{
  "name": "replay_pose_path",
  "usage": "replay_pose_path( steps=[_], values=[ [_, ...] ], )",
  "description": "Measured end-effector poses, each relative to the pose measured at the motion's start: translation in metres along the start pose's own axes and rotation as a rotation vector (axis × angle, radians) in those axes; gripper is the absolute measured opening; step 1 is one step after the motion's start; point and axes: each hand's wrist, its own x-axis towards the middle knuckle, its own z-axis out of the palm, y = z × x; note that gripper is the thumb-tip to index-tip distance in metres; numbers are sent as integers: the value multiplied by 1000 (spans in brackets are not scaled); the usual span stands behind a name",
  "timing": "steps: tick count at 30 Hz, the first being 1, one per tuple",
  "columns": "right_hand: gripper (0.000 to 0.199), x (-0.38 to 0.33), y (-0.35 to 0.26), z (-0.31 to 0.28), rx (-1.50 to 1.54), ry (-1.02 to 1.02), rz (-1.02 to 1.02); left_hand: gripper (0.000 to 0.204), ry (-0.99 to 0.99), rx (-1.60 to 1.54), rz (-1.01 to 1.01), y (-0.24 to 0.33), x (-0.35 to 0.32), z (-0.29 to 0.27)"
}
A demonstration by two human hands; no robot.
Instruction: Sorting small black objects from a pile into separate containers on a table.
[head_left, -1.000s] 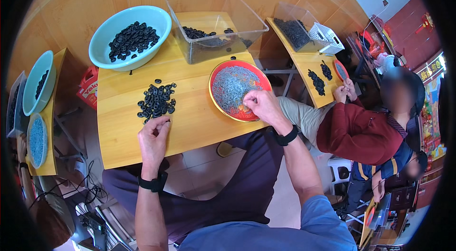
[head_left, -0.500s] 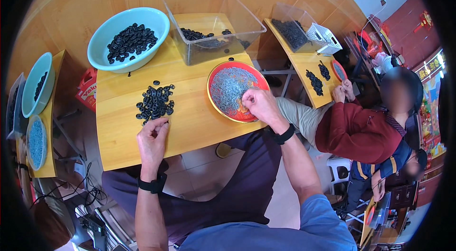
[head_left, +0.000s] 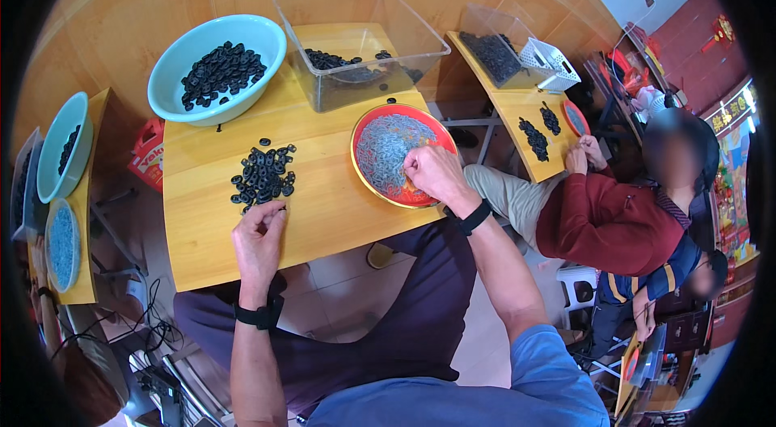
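My left hand [head_left: 259,241] is closed in a pinch at the near edge of a pile of small black oval pieces [head_left: 263,172]. A dark bit shows at its fingertips and looks like one of those pieces. Over the right side of a red bowl [head_left: 441,130] with a yellow rim, my right hand [head_left: 436,172] has its fingers pressed together. Many thin grey metal-looking bits [head_left: 390,144] lie in that bowl. What the right fingertips hold, if anything, is too small to make out.
A light-blue basin [head_left: 166,92] with black pieces and a clear plastic bin [head_left: 339,92] stand at the table's far side. On the left, another table [head_left: 81,277] bears a basin and a tray. A person [head_left: 618,217] in dark red works at a table [head_left: 517,116] on the right.
My right hand has shifted slightly left within the red bowl, its fingertips now over the grey bits. The left hand stays in its pinch by the black pile.
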Motion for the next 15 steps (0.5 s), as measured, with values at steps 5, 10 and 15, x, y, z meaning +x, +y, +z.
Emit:
replay_pose_path(
  steps=[5, 10, 15],
  values=[
    [10, 0, -2, -3, -8, -45, -33, 12, -5, 11, -6, 3, -1, -2],
    [9, 1, 0, 0, 22, -8, -74, 12, -2, 22, 15, 5, -1, 0],
    [9, 2, -1, -3, -19, -38, -69, 13, -11, 12, -12, 4, -1, -3]
  ],
)
